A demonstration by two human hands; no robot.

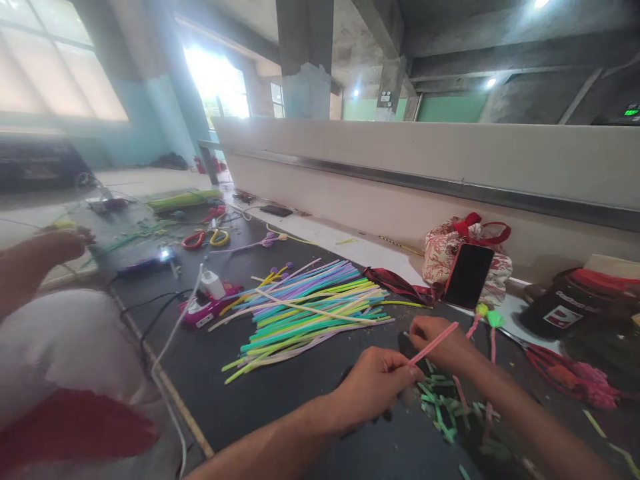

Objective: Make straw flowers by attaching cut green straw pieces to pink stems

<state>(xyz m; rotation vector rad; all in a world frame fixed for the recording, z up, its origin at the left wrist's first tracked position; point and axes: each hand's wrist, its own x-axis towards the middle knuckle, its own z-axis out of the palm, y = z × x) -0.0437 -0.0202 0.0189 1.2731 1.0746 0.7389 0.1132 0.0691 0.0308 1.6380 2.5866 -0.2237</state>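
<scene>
My left hand (377, 383) pinches a short pink pipe cleaner (435, 343) that slants up to the right. Just beyond it, my right hand (443, 340) has its fingers curled together. Whatever those fingers may hold is hidden. Cut green pipe cleaner pieces (443, 407) lie scattered below both hands. To the left of the hands spreads a pile of long pipe cleaners (310, 307) in purple, blue, green, yellow and pale pink. Two pipe cleaner flowers with pink stems, one topped by a green bloom (495, 319), lie behind my right forearm.
A phone (469, 275) leans on a patterned drawstring bag (440, 250) at the back. A black jar (560, 307) stands at right, near red-handled scissors (550, 373). A pink power strip (210, 307) with cables lies left. Another person's arm (40, 263) works at the far left.
</scene>
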